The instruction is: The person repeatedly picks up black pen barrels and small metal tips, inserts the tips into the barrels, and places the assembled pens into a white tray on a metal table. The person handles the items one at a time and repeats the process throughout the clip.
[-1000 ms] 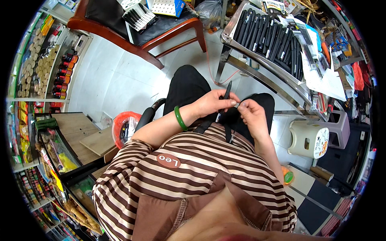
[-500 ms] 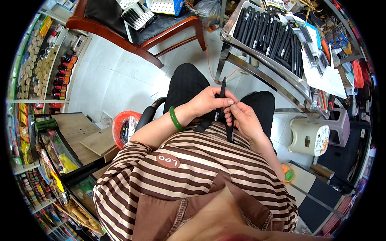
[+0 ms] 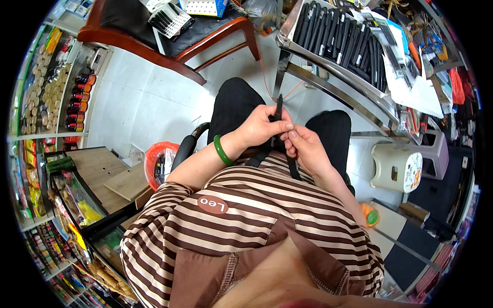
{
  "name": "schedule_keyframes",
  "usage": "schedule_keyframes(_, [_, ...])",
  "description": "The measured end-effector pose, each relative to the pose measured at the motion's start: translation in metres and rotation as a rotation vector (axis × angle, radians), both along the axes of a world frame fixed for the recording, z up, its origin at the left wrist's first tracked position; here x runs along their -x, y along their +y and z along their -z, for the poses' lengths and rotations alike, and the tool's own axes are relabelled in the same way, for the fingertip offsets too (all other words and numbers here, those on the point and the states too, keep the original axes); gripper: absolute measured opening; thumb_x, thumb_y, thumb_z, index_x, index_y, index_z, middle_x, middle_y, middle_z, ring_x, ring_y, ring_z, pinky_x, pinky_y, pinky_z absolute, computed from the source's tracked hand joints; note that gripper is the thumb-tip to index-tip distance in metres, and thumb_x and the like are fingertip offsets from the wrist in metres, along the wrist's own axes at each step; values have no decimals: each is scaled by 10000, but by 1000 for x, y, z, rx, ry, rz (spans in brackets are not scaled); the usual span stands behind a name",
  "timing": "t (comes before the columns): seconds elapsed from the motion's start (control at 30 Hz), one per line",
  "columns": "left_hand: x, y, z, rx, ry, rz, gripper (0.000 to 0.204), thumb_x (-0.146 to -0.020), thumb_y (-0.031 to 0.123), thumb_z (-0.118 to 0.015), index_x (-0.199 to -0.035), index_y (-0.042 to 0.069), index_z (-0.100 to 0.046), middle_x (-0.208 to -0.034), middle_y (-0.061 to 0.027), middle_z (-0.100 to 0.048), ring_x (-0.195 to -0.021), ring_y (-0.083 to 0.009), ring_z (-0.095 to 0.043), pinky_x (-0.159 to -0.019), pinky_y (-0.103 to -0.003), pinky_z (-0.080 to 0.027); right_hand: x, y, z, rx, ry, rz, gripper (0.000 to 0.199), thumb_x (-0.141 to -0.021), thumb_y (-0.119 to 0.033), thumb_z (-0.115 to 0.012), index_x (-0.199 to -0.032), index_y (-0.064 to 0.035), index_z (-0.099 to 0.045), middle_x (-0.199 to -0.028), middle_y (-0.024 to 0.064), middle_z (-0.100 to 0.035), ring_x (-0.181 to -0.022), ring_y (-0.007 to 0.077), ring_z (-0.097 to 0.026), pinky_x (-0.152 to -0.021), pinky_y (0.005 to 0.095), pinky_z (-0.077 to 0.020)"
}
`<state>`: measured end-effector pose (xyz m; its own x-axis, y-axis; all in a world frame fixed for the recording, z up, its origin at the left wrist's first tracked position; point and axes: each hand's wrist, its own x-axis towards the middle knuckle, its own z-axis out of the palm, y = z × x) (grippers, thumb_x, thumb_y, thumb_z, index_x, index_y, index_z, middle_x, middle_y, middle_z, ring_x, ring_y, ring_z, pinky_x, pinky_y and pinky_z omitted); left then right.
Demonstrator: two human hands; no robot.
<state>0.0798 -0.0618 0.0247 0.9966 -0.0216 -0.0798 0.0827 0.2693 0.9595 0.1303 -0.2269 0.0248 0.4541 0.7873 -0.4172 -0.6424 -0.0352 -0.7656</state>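
Above my lap, my left hand [image 3: 261, 126] is closed round a slim black pen-shaped stick [image 3: 279, 109], its narrow end pointing away from me. A green bangle [image 3: 222, 151] circles the left wrist. My right hand [image 3: 308, 150] is closed too, thumb and fingertips pinched together against the left thumb tip. Whatever lies in that pinch is too small or hidden to make out. Fingers cover the lower part of the stick, and a dark strap [image 3: 292, 168] shows beneath the hands.
Many similar black sticks [image 3: 339, 38] fill a tray on the metal-framed table at far right. A wooden chair [image 3: 205, 54] bears boxes, one holding black pens [image 3: 169, 23]. A red-lined bin [image 3: 154, 154] stands left, a cream stool [image 3: 393, 169] right. Stocked shelves [image 3: 61, 118] line the left.
Both hands have shifted slightly left, and the stick stands a little more upright. The pinch between the hands looks much the same. The view has moved slightly.
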Motion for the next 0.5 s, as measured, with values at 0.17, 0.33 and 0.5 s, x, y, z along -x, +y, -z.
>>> schedule_keyframes(0.17, [0, -2, 8, -214, 11, -348, 73, -805, 88, -609, -776, 24, -589, -677, 2, -568, -619, -56, -501, -559, -204, -412, -2, 6, -2, 241, -672, 37, 161, -882, -137, -504, -868, -11, -605, -667, 0, -545, -589, 59, -475, -544, 193, -393])
schedule_keyframes(0.33, [-11, 36, -3, -149, 31, -420, 89, -800, 129, -619, -786, 45, -592, -664, 33, -529, -613, -43, -460, -551, -176, -349, 2, -7, 14, 294, -846, 153, 146, -872, -129, -504, -850, -21, -600, -648, 20, -547, -576, 76, -488, -535, 216, -407])
schedule_keyframes(0.5, [-5, 16, -2, -122, 73, -53, 134, -798, 165, -627, -802, 39, -583, -708, 19, -540, -621, -45, -453, -552, -169, -345, -21, -7, -2, 265, -692, 274, 145, -878, -134, -481, -890, -20, -571, -654, 23, -541, -591, 77, -487, -557, 222, -411])
